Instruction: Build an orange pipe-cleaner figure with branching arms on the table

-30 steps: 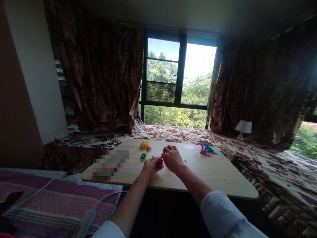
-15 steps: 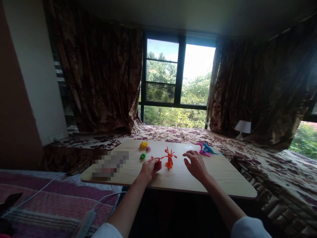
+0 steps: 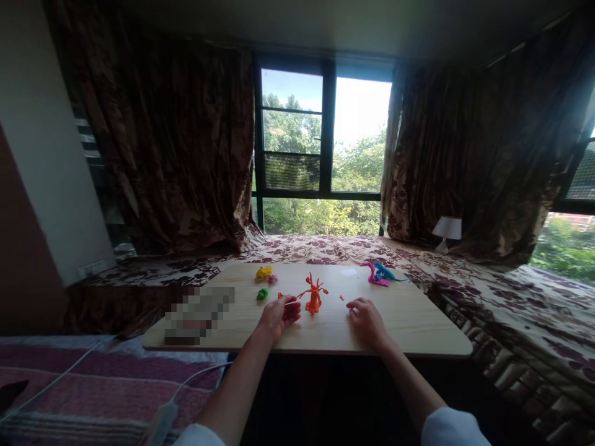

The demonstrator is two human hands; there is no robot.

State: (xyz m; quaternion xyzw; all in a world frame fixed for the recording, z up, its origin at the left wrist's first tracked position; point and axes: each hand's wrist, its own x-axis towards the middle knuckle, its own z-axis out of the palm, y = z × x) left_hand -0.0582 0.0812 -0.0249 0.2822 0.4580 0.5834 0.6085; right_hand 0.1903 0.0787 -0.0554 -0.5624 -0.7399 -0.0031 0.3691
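An orange modelling-clay figure [image 3: 313,302], shaped like a bare tree with several thin branches, stands upright on the light wooden table. My left hand [image 3: 280,317] is at its left side, thumb and finger closed at the tip of a long branch; the exact contact is small and hard to see. A bit of orange clay [image 3: 280,295] shows just behind this hand. My right hand [image 3: 367,319] lies low over the table right of the figure, fingers loosely bent and apart, holding nothing visible. Near its fingertips lies a small orange clay piece [image 3: 341,298].
On the table [image 3: 418,328] lie yellow clay [image 3: 264,272], pink clay [image 3: 273,279] and green clay [image 3: 263,293] to the left. Magenta clay [image 3: 377,281] and blue clay [image 3: 385,271] lie back right. A blurred-out patch [image 3: 199,313] covers something at left. A lamp [image 3: 447,232] stands beyond.
My right hand has come down toward the table, and the small orange piece now shows beside its fingertips. My left hand stays by the branch. The view has turned slightly right.
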